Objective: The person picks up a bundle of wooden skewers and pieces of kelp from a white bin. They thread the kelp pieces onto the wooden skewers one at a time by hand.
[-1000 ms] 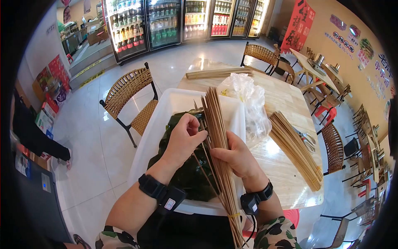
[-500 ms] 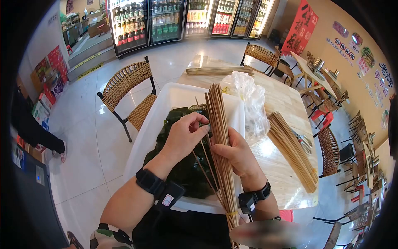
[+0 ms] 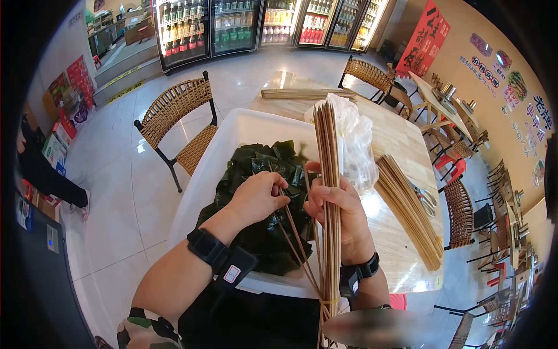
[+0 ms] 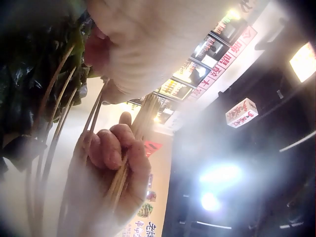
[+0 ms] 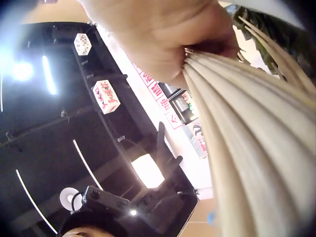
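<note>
My right hand (image 3: 350,218) grips a thick bundle of wooden skewers (image 3: 329,151), which stands nearly upright with a yellow band (image 3: 329,302) round its lower end. A few skewers (image 3: 289,230) fan out from the bundle to the left. Thumb and forefinger of my left hand (image 3: 256,198) pinch thin skewers over dark green kelp pieces (image 3: 247,174). The kelp lies heaped in a white tub (image 3: 232,125). Seen from the left wrist, the right fingers (image 4: 111,148) curl round the bundle. In the right wrist view, the banded skewers (image 5: 256,123) spread large toward the camera.
On the wooden table (image 3: 401,128) are a crumpled clear plastic bag (image 3: 354,139), a second skewer bundle (image 3: 410,212), scissors (image 3: 427,200) and more skewers (image 3: 305,93) at the back. A wicker chair (image 3: 177,119) stands left of the tub. Another person's leg (image 3: 55,180) shows at far left.
The right hand has swung the bundle right and more upright, and a gap has opened between it and the left hand. The left hand has moved slightly down and left. More kelp shows.
</note>
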Demonstrator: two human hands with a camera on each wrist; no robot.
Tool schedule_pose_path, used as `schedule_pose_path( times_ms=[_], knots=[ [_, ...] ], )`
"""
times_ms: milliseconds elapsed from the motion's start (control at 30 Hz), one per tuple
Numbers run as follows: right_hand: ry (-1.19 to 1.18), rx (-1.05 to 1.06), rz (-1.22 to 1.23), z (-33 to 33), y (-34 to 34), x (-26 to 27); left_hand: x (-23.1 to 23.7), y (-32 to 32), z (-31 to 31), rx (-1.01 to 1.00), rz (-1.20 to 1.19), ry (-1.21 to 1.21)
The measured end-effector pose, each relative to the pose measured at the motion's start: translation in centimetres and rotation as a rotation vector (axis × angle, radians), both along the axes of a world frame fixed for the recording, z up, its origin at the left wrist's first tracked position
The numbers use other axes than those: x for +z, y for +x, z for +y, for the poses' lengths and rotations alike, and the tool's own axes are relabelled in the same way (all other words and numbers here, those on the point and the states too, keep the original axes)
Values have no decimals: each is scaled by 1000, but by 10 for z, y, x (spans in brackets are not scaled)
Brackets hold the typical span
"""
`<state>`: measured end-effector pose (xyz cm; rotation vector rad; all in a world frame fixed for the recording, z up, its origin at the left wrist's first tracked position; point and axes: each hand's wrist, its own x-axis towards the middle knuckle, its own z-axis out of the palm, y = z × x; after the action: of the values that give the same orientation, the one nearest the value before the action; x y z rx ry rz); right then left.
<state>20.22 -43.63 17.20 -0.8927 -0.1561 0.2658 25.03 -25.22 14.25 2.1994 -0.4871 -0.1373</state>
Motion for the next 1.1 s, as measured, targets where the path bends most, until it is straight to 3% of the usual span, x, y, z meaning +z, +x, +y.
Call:
schedule_pose_path(
  times_ms=[233,367,500,600,700,900,1000,1100],
  knots=[
    [57,-17,39,1,1,2,15,1,-2,119,-75,-214],
    [88,-17,40,0,2,-1,18,-3,-6,-80,-132,-372],
    [158,-9,28,-1,4,-2,15,-8,-8,-345,-136,-303],
    [222,-14,43,-2,3,-3,9,-5,-5,-352,41,-77],
    [289,-29,22,-1,1,-3,16,-11,-8,-389,37,216],
    [140,-61,-2,1,2,-2,13,-9,-6,-355,-31,73],
    [146,-72,-2,2,2,-2,23,-7,-4,-241,3,-123],
    [156,-70,-4,2,3,-2,25,-1,8,-36,-44,-143]
  ],
)
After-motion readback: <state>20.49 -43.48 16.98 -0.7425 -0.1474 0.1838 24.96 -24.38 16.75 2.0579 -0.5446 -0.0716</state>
